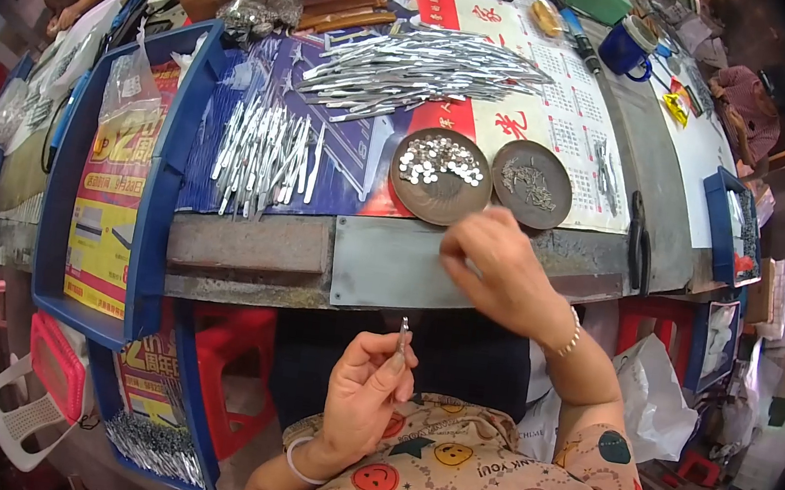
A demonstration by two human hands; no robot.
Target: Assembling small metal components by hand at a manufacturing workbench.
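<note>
My left hand (pixel 368 389) is closed just off the bench's front edge, pinching a slim metal piece (pixel 404 328) upright between thumb and fingers. Above the grey metal plate (pixel 379 278) on the bench edge is my right hand (pixel 504 270), its fingers curled together; whatever they may hold is hidden. Just beyond it stand two round brown dishes. Shiny small discs lie in the left dish (pixel 437 202), and tiny dull metal parts in the right dish (pixel 557 179). A loose bunch of slim metal pieces (pixel 266 161) lies to the left, with a larger heap (pixel 414 71) behind.
A blue tray (pixel 152 245) lined with printed paper is at the left, with another blue tray (pixel 209 458) lower down holding metal pieces. A dark-handled tool (pixel 640 246) lies right of the dishes. A blue mug (pixel 629 47) stands at the back right. Other people sit farther off.
</note>
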